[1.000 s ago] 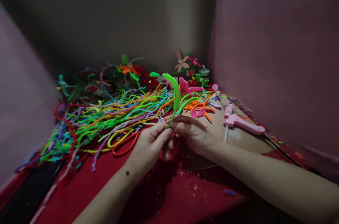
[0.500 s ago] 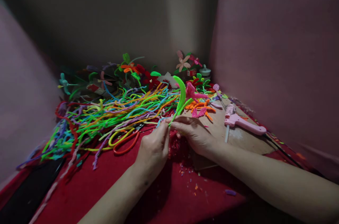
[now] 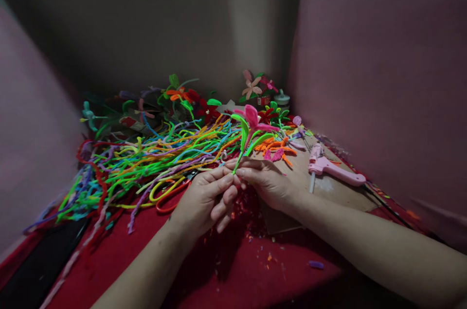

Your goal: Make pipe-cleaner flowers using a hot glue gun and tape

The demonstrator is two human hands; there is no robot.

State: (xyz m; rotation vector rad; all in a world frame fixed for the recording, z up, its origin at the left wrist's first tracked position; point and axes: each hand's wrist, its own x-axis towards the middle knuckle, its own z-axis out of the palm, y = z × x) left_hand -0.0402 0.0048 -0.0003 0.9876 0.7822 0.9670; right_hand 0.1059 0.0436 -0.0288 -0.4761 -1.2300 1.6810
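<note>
A pink pipe-cleaner flower (image 3: 251, 118) with bright green leaves (image 3: 243, 135) stands upright between my hands, its petals above my fingertips. The thumb and fingers of my right hand (image 3: 265, 181) pinch its green stem from the right. On the other side, my left hand (image 3: 206, 197) meets the lower end of the stem with thumb and forefinger, its other fingers loosely curled. My fingers hide part of the stem. Just left of my left hand lie scissors (image 3: 171, 198) with red and yellow handles, partly covered.
A heap of coloured pipe cleaners (image 3: 175, 148) spreads across the left and middle of the red cloth (image 3: 255, 275). To the right, a pink glue gun (image 3: 335, 170) rests on a brown board (image 3: 350, 197). Finished flowers (image 3: 178, 94) line the back. A black flat object (image 3: 44, 260) lies front left.
The pink flower has turned into fuller view, and the green leaves have shifted down and left around it. My left hand's fingers have loosened and spread somewhat; the right hand has barely moved.
</note>
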